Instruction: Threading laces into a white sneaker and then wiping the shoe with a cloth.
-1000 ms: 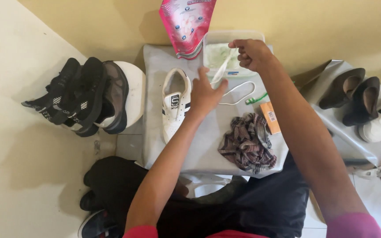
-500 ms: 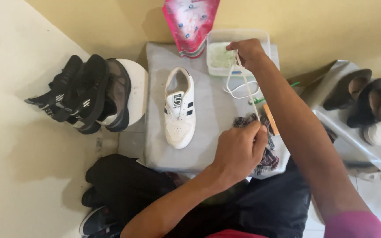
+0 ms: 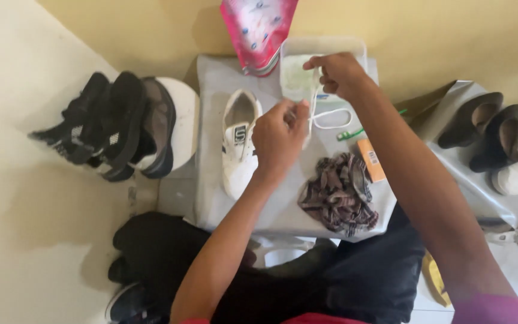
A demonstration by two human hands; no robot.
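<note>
The counter (image 3: 211, 198) is small and crowded. Along its left edge the white shoe (image 3: 238, 143) lies lengthwise, leaving only a thin bare strip beside it. The far edge is blocked by the pink pouch (image 3: 259, 30) leaning at the wall and the clear tub (image 3: 295, 75) just beside it. Near the right edge lie the striped cloth (image 3: 338, 193), an orange bar (image 3: 371, 159) and a green brush (image 3: 355, 132). The widest bare patch runs down the middle, between shoe and cloth, to the near edge. The left hand (image 3: 280, 135) and right hand (image 3: 338, 73) hang over the far middle, with a white lace (image 3: 331, 117) strung between them. Dark shoes (image 3: 115, 126) crowd the floor off the left edge.
</note>
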